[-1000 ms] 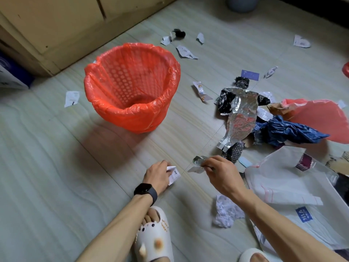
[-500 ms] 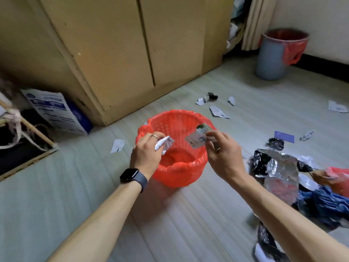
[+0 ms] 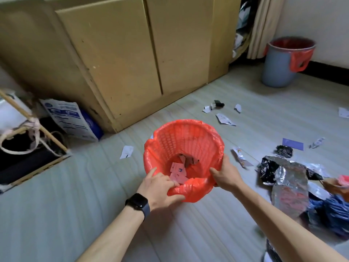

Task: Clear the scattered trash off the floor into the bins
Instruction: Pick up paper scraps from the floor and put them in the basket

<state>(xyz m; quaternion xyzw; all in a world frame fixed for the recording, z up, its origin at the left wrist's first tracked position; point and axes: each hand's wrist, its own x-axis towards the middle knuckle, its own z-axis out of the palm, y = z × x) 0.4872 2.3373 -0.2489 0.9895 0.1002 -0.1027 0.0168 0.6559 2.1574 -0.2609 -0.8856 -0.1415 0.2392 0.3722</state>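
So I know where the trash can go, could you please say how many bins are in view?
2: the red basket in the centre foreground, and the grey bin far back on the right.

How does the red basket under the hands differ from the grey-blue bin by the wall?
The red basket has mesh walls; the grey-blue bin has solid ones. The left hand and right hand grip the basket's rim; the bin stands untouched. Paper scraps show inside the basket; the bin's inside is hidden. Both carry a red plastic liner.
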